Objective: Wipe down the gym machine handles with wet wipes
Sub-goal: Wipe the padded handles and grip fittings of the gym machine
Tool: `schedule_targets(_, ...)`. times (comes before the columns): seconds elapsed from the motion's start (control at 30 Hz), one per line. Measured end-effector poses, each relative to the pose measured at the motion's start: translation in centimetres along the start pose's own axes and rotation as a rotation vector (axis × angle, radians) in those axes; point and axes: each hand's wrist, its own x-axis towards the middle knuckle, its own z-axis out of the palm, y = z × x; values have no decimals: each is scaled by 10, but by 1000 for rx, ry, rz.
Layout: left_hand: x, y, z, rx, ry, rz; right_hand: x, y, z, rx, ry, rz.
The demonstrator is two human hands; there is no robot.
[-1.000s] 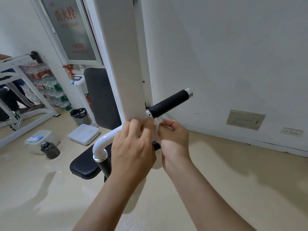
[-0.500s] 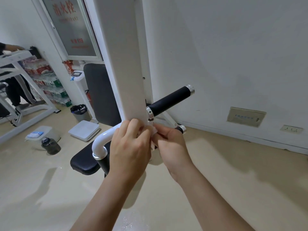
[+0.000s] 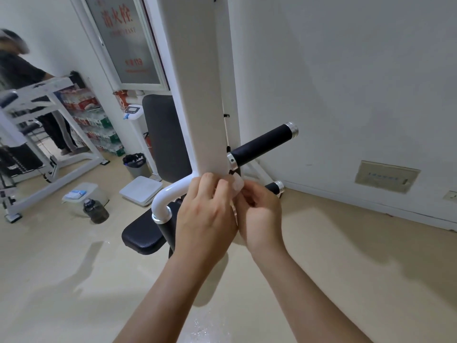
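A small white wet wipe (image 3: 237,184) is pinched between the fingertips of my left hand (image 3: 206,216) and my right hand (image 3: 259,211), just below the white machine column (image 3: 197,95). A black handle grip (image 3: 262,146) with silver end caps sticks out to the upper right, above my right hand. A second black grip (image 3: 273,187) shows behind my right hand. The white bent tube (image 3: 170,194) curves down to a third black grip (image 3: 166,231), partly hidden by my left hand.
The black seat pad (image 3: 141,238) and backrest (image 3: 165,134) sit behind my hands. On the floor to the left are a white scale (image 3: 141,189), a dark bottle (image 3: 95,210), a clear lidded box (image 3: 81,193) and a bin (image 3: 134,164). A person (image 3: 27,78) stands by another white frame.
My hands have stayed together under the column, working the wipe between the fingers. The view has shifted slightly and the person at far left has come more into view.
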Motion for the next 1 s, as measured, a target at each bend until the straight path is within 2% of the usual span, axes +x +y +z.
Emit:
schedule_targets(0.17, 1, 2, -2, 19, -35, -3, 23, -5, 4, -149, -68, 29)
schedule_targets(0.33, 5, 8, 3, 79, -64, -2, 24, -8, -7, -134, -168, 76)
schedule_targets(0.4, 5, 11, 6, 45, -62, -31, 13, -11, -19, -80, -184, 84)
schedule_targets(0.5, 5, 14, 4, -100, -89, -74, -3, -21, -34, 109, -348, 179)
schedule_targets(0.57, 7, 14, 0, -184, -135, -102, -5, -29, -39, 270, -332, 279)
schedule_targets(0.67, 8, 10, -20, -469, -217, -188, -9, -46, -39, 298, -257, 300)
schedule_targets(0.73, 6, 7, -39, -702, -280, -225, -20, -59, -34, 253, -213, 229)
schedule_targets(0.83, -6, -5, -69, -1014, -368, -277, -48, -79, -13, 208, -259, 121)
schedule_targets(0.93, -29, -29, -99, -1362, -310, -433, -75, -85, 22, 164, -295, 43)
schedule_targets(1.0, -48, -51, -120, -1490, -256, -472, -91, -80, 50, 107, -291, 12)
